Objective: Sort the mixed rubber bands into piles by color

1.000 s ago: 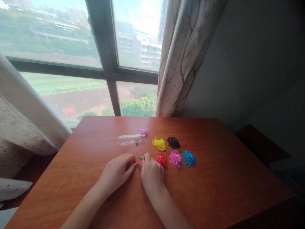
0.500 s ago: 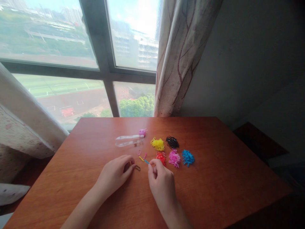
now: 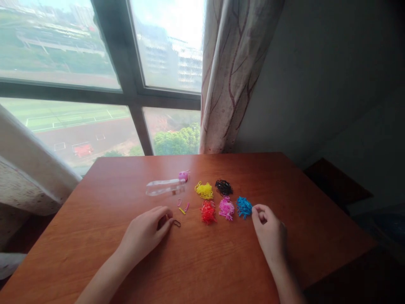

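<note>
My left hand [image 3: 150,228] rests on the table with fingers curled and thumb drawn in; what they hold, if anything, is hidden. Just off its thumb tip lies a black plastic stitch marker [image 3: 177,223]. Beyond it are a yellow marker [image 3: 182,210], a magenta one [image 3: 187,207] and a pale pink one [image 3: 179,202]. My right hand [image 3: 268,226] is pinched at the right edge of the blue marker pile [image 3: 244,207], its fingertips touching or very near it. Whether a marker is between them I cannot make out.
Separate piles of yellow [image 3: 204,190], black [image 3: 223,187], red [image 3: 208,212] and pink markers [image 3: 226,208] lie mid-table. A clear plastic bottle [image 3: 164,187] lies on its side beside a purple cap [image 3: 183,176]. Behind the wooden table [image 3: 196,266] are a window and curtains.
My right hand has moved right, from near the loose markers to the blue pile. The blue marker it pinched has left the middle. My left hand has stayed by the black marker.
</note>
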`<action>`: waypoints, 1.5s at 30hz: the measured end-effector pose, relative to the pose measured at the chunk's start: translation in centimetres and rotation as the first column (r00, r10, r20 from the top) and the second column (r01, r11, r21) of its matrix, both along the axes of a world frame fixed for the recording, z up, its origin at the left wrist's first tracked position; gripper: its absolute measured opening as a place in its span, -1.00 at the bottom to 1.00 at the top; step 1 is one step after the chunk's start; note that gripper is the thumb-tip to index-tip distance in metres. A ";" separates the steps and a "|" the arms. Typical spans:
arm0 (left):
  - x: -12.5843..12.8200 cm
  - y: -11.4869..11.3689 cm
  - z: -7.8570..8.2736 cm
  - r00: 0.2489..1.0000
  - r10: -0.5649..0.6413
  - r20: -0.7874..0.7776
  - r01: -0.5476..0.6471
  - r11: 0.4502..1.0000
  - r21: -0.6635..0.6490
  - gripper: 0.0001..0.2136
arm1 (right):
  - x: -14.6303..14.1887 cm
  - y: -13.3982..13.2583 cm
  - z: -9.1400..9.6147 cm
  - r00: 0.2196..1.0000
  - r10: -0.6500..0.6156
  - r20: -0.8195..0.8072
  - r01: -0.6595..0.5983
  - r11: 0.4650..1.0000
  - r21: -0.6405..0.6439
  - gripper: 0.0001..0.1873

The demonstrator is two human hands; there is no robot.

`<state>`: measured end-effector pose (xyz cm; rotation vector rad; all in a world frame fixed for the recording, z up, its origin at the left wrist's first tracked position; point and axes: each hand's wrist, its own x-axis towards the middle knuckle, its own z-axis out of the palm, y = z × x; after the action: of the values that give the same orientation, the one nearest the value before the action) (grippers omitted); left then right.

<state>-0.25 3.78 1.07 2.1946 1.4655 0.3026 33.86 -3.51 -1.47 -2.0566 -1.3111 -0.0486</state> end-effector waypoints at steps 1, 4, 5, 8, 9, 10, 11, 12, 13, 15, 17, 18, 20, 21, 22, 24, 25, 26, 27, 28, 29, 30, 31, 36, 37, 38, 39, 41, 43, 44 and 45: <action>0.0 0.0 0.0 1.000 0.003 -0.001 -0.003 1.000 0.002 -0.82 | -0.3 0.0 -0.2 1.000 0.007 0.002 -0.007 1.000 -0.009 -0.64; 0.0 0.0 0.1 1.000 0.003 -0.005 -0.003 1.000 0.002 -0.81 | -1.4 0.0 -0.7 0.999 0.027 0.019 -0.026 0.999 -0.036 -0.63; 0.1 0.0 0.1 1.000 0.001 -0.007 -0.001 1.000 0.000 -0.81 | -1.7 -0.1 -0.8 0.999 0.029 0.033 -0.027 0.999 -0.046 -0.63; 0.1 0.0 0.2 1.000 -0.006 -0.007 0.006 1.000 -0.002 -0.81 | -2.2 -0.3 -1.1 0.996 0.021 0.086 -0.015 0.997 -0.075 -0.61; 0.1 0.0 0.2 1.000 -0.008 -0.005 0.008 1.000 -0.001 -0.81 | -2.2 -0.4 -1.2 0.995 0.020 0.102 -0.012 0.997 -0.082 -0.61; 0.1 -0.1 0.2 1.000 -0.011 -0.002 0.011 1.000 -0.001 -0.82 | -2.2 -0.4 -1.3 0.993 0.021 0.114 -0.011 0.996 -0.089 -0.60; 0.1 -0.1 0.3 1.000 -0.011 0.001 0.011 1.000 -0.001 -0.82 | -2.2 -0.4 -1.4 0.992 0.021 0.123 -0.010 0.995 -0.095 -0.60; 0.0 -0.1 0.3 1.000 -0.011 0.004 0.011 1.000 -0.001 -0.82 | -2.1 -0.5 -1.4 0.991 0.022 0.131 -0.009 0.995 -0.102 -0.60; 0.0 -0.1 0.2 1.000 -0.011 0.005 0.011 1.000 -0.001 -0.82 | -2.1 -0.5 -1.5 0.990 0.023 0.138 -0.007 0.994 -0.108 -0.61; 0.0 -0.2 0.2 1.000 -0.010 0.003 0.010 1.000 0.002 -0.82 | -2.1 -0.5 -1.6 0.989 0.024 0.146 -0.006 0.993 -0.121 -0.62; 0.0 -0.1 0.2 1.000 -0.008 -0.003 0.008 1.000 0.004 -0.82 | -2.1 -0.6 -1.5 0.989 0.024 0.145 -0.005 0.992 -0.128 -0.62; 0.0 -0.1 0.2 1.000 -0.008 -0.005 0.008 1.000 0.003 -0.82 | -2.1 -0.6 -1.5 0.990 0.025 0.142 -0.006 0.992 -0.129 -0.63; 0.0 -0.1 0.2 1.000 -0.007 -0.007 0.007 1.000 0.001 -0.82 | -2.2 -0.6 -1.3 0.991 0.024 0.135 -0.007 0.992 -0.126 -0.64; 0.0 -0.1 0.2 1.000 -0.007 -0.007 0.007 1.000 0.000 -0.82 | -2.3 -0.6 -1.2 0.991 0.026 0.131 -0.009 0.992 -0.123 -0.64; 0.0 -0.1 0.2 1.000 -0.008 -0.005 0.008 1.000 -0.001 -0.82 | -2.4 -0.6 -1.0 0.991 0.029 0.128 -0.013 0.993 -0.117 -0.65; 0.0 -0.2 0.3 1.000 -0.007 -0.001 0.007 1.000 0.000 -0.82 | -2.8 -0.6 -0.6 0.992 0.042 0.119 -0.031 0.995 -0.097 -0.67; 0.0 -0.2 0.3 1.000 -0.008 0.001 0.008 1.000 0.001 -0.83 | -3.2 -0.6 -0.4 0.992 0.054 0.113 -0.045 0.996 -0.081 -0.68; 0.0 -0.2 0.3 1.000 -0.007 0.002 0.007 1.000 0.001 -0.83 | -3.6 -0.6 -0.2 0.992 0.073 0.105 -0.066 0.996 -0.065 -0.68; 0.1 -0.2 0.3 1.000 -0.006 0.004 0.006 1.000 0.002 -0.83 | -4.1 -0.6 0.1 0.991 0.100 0.094 -0.095 0.994 -0.049 -0.69; 0.1 -0.2 0.3 1.000 -0.005 0.006 0.005 1.000 0.004 -0.83 | -4.8 -0.5 0.3 0.988 0.134 0.080 -0.131 0.991 -0.034 -0.69; 0.1 -0.2 0.3 1.000 -0.003 0.008 0.003 1.000 0.005 -0.83 | -5.5 -0.5 0.6 0.982 0.176 0.062 -0.175 0.984 -0.023 -0.70; 0.1 -0.1 0.2 1.000 0.000 0.011 0.000 1.000 0.007 -0.83 | -6.3 -0.4 0.8 0.974 0.220 0.042 -0.220 0.975 -0.015 -0.72; 0.1 -0.1 0.2 1.000 0.000 0.014 0.000 1.000 0.009 -0.83 | -7.2 -0.3 1.1 0.964 0.267 0.020 -0.266 0.964 -0.011 -0.74; 0.2 -0.3 0.3 1.000 0.002 0.027 -0.002 1.000 0.014 -0.85 | -11.5 0.3 1.6 0.886 0.463 -0.013 -0.463 0.885 -0.044 -0.81; 0.2 -0.3 0.4 1.000 0.004 0.030 -0.005 1.000 0.014 -0.85 | -12.2 0.5 1.6 0.874 0.487 -0.006 -0.486 0.872 -0.057 -0.82; 0.2 -0.3 0.4 0.999 0.007 0.033 -0.008 1.000 0.015 -0.86 | -12.9 0.7 1.6 0.863 0.505 0.001 -0.503 0.861 -0.074 -0.84; 0.2 -0.3 0.4 0.999 0.008 0.034 -0.009 1.000 0.016 -0.86 | -13.6 0.9 1.6 0.855 0.519 0.006 -0.516 0.852 -0.094 -0.85; 0.2 -0.3 0.4 0.999 0.008 0.034 -0.009 1.000 0.023 -0.87 | -14.6 1.2 1.4 0.841 0.541 0.006 -0.535 0.833 -0.139 -0.88; 0.2 -0.3 0.4 0.999 0.004 0.032 -0.005 1.000 0.029 -0.87 | -15.4 1.5 1.2 0.827 0.563 -0.002 -0.553 0.812 -0.186 -0.89; 0.2 -0.3 0.4 1.000 0.002 0.030 -0.003 1.000 0.029 -0.87 | -15.7 1.6 1.0 0.820 0.572 -0.006 -0.561 0.802 -0.207 -0.90; 0.2 -0.3 0.3 1.000 0.002 0.029 -0.002 1.000 0.028 -0.87 | -15.9 1.7 0.9 0.814 0.581 -0.010 -0.568 0.792 -0.226 -0.90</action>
<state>-0.06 3.47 1.41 2.2018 1.4563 0.3569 17.98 -1.86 -0.61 -1.7421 -2.0100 0.3258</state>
